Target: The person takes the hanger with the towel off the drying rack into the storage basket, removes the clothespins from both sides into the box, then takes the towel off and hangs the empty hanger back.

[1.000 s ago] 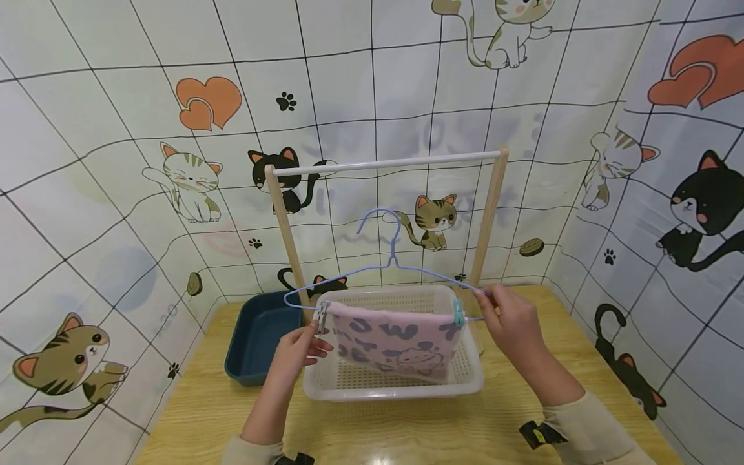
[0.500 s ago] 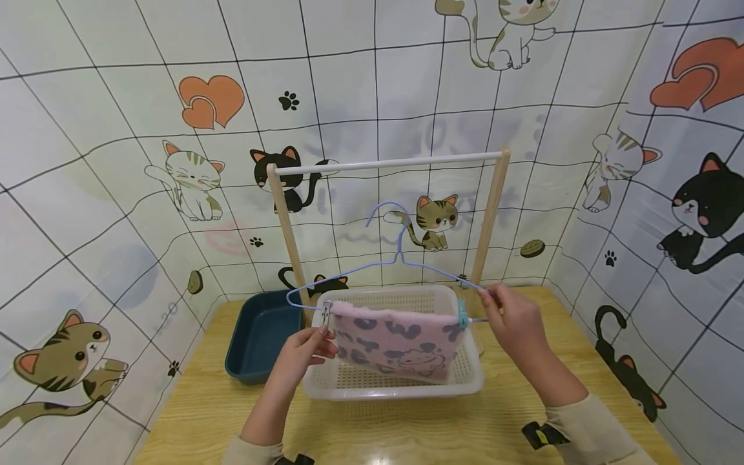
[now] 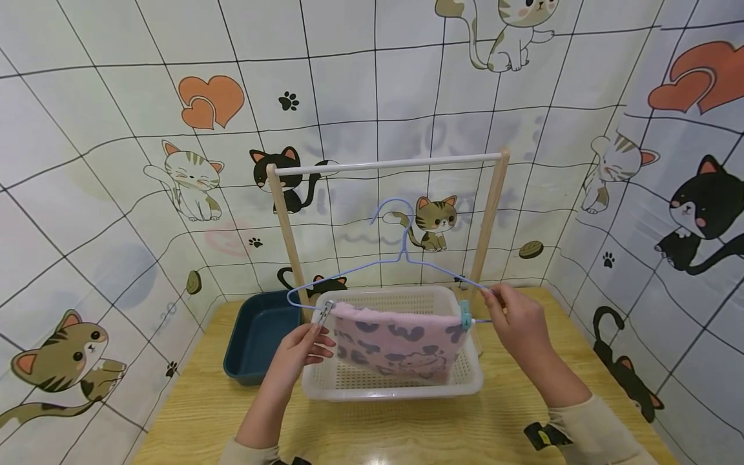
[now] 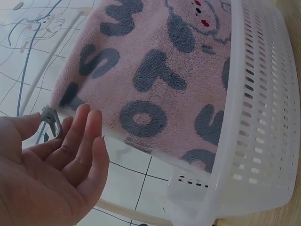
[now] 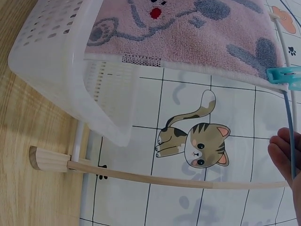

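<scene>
Terry towel point(image 3: 398, 345), pink and nubbly with grey lettering, hangs from a thin blue hanger point(image 3: 405, 248) over a perforated white plastic basket point(image 3: 392, 392). The left hand point(image 3: 298, 349) pinches a narrow grey clip point(image 3: 325, 313) at one corner; a teal clip point(image 3: 466, 315) sits at the other. The right hand point(image 3: 517, 320) pinches the hanger's end. Since a second ago, the hanger's curved hook point(image 3: 395, 200) has shifted rightward and the grey clip tilts more.

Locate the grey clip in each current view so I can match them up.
Head: left of centre, lower half; the grey clip is at the top left corner of the pink towel, pinched by the left hand.
Left wrist: left side, about mid-height, the grey clip beside the thumb.
Right wrist: not in it.
Shared landmark: the pink towel, visible in all three.
</scene>
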`<move>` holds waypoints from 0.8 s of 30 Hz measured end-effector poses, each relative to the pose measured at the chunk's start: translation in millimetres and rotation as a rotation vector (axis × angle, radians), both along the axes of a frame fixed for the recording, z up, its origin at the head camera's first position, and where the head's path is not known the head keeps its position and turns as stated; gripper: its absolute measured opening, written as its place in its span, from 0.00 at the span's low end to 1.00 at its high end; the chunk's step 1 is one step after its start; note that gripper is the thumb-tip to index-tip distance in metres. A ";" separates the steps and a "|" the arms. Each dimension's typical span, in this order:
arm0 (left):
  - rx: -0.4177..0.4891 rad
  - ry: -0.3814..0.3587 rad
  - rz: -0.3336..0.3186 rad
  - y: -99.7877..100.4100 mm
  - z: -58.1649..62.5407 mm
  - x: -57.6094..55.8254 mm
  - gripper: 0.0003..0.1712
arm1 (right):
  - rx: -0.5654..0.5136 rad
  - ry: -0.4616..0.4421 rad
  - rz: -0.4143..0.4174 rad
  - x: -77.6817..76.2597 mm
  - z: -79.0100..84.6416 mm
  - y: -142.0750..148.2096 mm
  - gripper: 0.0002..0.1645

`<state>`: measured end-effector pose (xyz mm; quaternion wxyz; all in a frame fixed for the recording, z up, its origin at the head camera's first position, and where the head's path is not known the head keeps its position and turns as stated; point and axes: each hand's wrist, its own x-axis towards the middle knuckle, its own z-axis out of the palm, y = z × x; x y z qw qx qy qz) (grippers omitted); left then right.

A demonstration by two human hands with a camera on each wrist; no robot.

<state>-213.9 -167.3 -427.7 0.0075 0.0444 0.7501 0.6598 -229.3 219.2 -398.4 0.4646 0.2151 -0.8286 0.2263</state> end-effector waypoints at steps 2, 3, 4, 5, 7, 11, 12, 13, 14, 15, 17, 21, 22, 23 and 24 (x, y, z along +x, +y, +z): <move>0.011 -0.005 0.009 -1.4 -0.4 -0.2 0.21 | -0.003 -0.012 -0.003 0.1 -0.4 1.1 0.18; 0.018 -0.006 0.015 -1.9 -0.3 0.1 0.21 | -0.005 -0.017 -0.003 0.3 -0.3 1.4 0.13; 0.023 -0.007 0.022 -2.4 -0.3 0.3 0.20 | -0.005 -0.019 -0.002 0.5 -0.3 1.7 0.09; 0.026 -0.009 0.031 -2.7 -0.3 0.5 0.20 | -0.006 -0.022 -0.002 0.7 -0.1 1.9 0.06; 0.025 -0.008 0.044 -3.6 -0.2 0.7 0.19 | -0.007 -0.023 -0.001 0.9 0.0 2.4 0.05; -0.001 0.008 0.063 -5.6 0.2 1.6 0.17 | -0.013 -0.015 -0.003 2.3 0.8 3.0 0.11; -0.004 0.010 0.067 -6.3 0.3 1.7 0.16 | -0.014 -0.015 -0.006 2.6 0.7 3.1 0.15; -0.004 0.013 0.071 -6.9 0.4 2.0 0.16 | -0.014 -0.018 -0.009 2.9 0.7 3.3 0.16; -0.006 0.019 0.076 -7.6 0.3 2.2 0.15 | -0.019 -0.019 -0.011 3.4 0.9 3.1 0.17; -0.001 0.024 0.081 -8.3 0.6 2.6 0.15 | -0.021 -0.024 -0.013 3.8 1.0 3.1 0.17; 0.006 0.028 0.096 -10.1 0.8 3.3 0.15 | -0.035 -0.039 -0.020 4.4 0.9 3.2 0.13; 0.014 0.037 0.122 -14.9 2.2 5.1 0.16 | -0.058 -0.053 -0.033 4.8 0.7 4.2 0.05; 0.014 0.040 0.122 -16.2 2.6 5.1 0.16 | -0.058 -0.052 -0.036 4.7 0.5 4.6 0.06; 0.015 0.042 0.120 -17.4 3.2 5.0 0.16 | -0.053 -0.049 -0.038 4.7 0.4 5.0 0.06; 0.015 0.043 0.119 -18.6 3.8 4.9 0.16 | -0.047 -0.047 -0.037 4.6 0.2 5.3 0.07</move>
